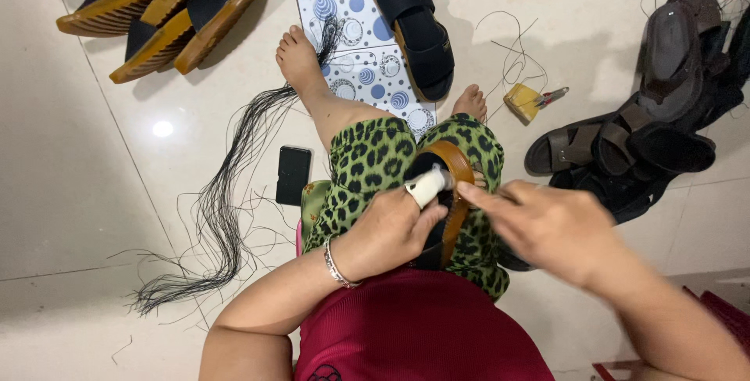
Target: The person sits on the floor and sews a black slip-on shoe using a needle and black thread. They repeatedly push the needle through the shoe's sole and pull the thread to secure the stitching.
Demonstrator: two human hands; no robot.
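While the left hand (391, 229) grips the brown-soled black sandal (445, 194) on the lap, index finger taped white, the right hand (547, 225) pinches at its edge; 1 black phone (293, 174) lies on floor nearby.

Sandal (444, 194) black, tan-edged; trousers (367, 162) green leopard print; mat (355, 30) white, blue-dotted; shirt (422, 326) dark red; phone (293, 175) black; floor (94, 194) cream.

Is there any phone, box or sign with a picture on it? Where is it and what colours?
Phone: flat on the floor left of the person's knee, black rectangle, screen dark.
Small box: on the floor near the right foot, yellow, blocky.
Patterned sheet: under the black sandal, white with blue dots and circles.
No signs in view.
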